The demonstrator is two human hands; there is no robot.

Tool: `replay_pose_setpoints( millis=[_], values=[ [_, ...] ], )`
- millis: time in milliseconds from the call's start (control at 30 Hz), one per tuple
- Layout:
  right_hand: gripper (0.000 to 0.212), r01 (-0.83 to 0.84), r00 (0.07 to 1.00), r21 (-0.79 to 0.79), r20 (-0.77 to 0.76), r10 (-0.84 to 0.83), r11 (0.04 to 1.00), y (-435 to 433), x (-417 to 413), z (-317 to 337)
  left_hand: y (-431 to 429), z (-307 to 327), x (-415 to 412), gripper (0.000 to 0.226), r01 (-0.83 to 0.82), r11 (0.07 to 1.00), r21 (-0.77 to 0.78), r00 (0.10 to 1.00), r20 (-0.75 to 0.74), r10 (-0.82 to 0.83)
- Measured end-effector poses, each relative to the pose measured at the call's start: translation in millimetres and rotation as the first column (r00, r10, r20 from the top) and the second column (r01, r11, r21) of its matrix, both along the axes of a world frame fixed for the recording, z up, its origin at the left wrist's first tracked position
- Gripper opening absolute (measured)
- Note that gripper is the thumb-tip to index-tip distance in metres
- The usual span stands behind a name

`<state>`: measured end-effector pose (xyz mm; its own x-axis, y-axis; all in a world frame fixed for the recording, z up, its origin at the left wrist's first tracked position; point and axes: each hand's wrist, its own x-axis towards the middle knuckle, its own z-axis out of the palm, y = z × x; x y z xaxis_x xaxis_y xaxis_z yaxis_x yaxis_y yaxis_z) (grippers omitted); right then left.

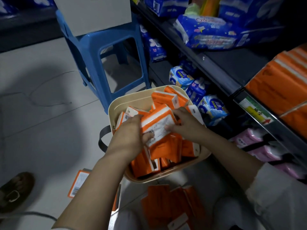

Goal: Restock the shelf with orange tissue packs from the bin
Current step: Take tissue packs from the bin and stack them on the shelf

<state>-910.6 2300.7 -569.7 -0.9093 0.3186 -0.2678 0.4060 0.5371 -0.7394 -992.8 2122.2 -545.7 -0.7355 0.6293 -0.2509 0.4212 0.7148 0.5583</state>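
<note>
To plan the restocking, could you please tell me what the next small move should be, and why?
Probably lift the orange tissue pack clear of the bin and swing it right toward the orange stack on the shelf. The left hand and right hand grip its two ends, and it lies on top of the other packs.

No word can be read for sure. A yellow and green tag [254, 112] on the shelf edge [216, 68] at the right has dark signs, too blurry to tell, and a red arrow [266, 121]. The big blue pack [214, 34] at the upper right has white and pink letters, all smeared. The top orange tissue pack [157, 125] in the middle shows lines of tiny black print, too small to read. Another orange pack [127, 116] just left of it shows a barcode.
</note>
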Motion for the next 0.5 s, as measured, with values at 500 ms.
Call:
replay_pose_setpoints(
  millis=[500],
  values=[
    [0.049,0.359,0.856,0.46,0.184,-0.483,0.812,64,23,-79,1,1,-2,0.063,-0.14,0.99,0.011,0.988,-0.065,0.14]
  ],
)
